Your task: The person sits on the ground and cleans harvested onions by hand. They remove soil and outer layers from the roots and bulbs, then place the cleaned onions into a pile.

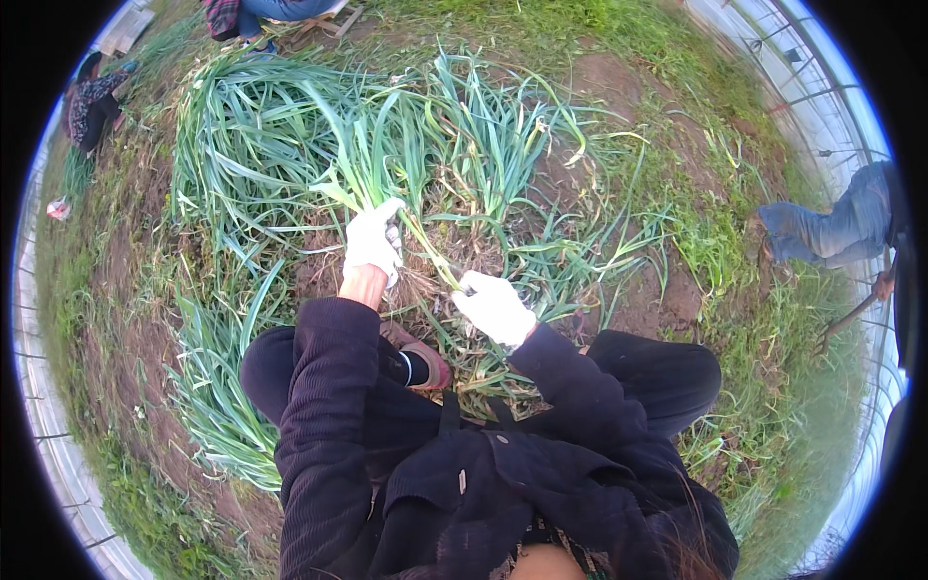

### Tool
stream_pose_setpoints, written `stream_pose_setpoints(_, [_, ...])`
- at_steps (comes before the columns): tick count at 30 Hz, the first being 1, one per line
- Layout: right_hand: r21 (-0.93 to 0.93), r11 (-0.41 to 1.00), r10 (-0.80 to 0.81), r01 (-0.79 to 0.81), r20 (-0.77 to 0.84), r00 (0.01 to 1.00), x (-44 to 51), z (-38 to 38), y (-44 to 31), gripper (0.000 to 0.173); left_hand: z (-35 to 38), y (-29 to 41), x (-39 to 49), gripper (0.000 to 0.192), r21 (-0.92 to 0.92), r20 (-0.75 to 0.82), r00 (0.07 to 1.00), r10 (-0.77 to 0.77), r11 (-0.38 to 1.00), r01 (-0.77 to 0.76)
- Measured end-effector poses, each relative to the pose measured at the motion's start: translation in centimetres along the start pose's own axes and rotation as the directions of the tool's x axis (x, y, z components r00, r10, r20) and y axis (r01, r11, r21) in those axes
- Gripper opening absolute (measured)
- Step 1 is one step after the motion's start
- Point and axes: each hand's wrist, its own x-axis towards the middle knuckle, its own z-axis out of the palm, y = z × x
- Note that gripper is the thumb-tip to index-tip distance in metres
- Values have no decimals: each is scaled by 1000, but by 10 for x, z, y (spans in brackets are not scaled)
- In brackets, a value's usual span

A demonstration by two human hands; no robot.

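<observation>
My left hand (374, 235), in a white glove, is closed around the lower stems of a bunch of long green leafy plants (367, 163) that look like leeks or green onions. Below that fist hang pale brown roots (413, 286). To the right, my right hand (494, 304), gloved in white too, pinches the end of a thin yellow-green stalk (433, 254), which slants up towards the bunch. Just beyond both hands more of these plants (500, 145) lie with their roots towards me.
A large pile of the plants (239, 145) lies at upper left, another (217, 391) beside my left knee. Stripped leaves litter the soil near my shoe (431, 366). One person (94, 101) crouches at far left, another (275, 11) sits at the top, and a third (834, 217) stands at right holding a long handle.
</observation>
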Motion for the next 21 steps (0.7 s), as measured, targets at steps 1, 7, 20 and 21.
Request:
stream_pose_setpoints(1, [21,998,-58,58,-19,998,-5,1,11,21,-1,0,1,9,-7,-23,1000,3,1000,-3])
stream_pose_setpoints(7, [-679,734,162,3,179,970,-23,-13,77,17,-1,3,-1,15,-69,-61,998,18,997,-22])
stream_pose_setpoints(20, [-465,833,-329,301,22,944,7,36,27,20,-9,-1,-5,10,-33,82,995,-61,997,64])
stream_pose_setpoints(21, [-319,939,-160,128,-75,984,10,37,32,21,-10,0,-3,12,-75,100,992,-73,994,80])
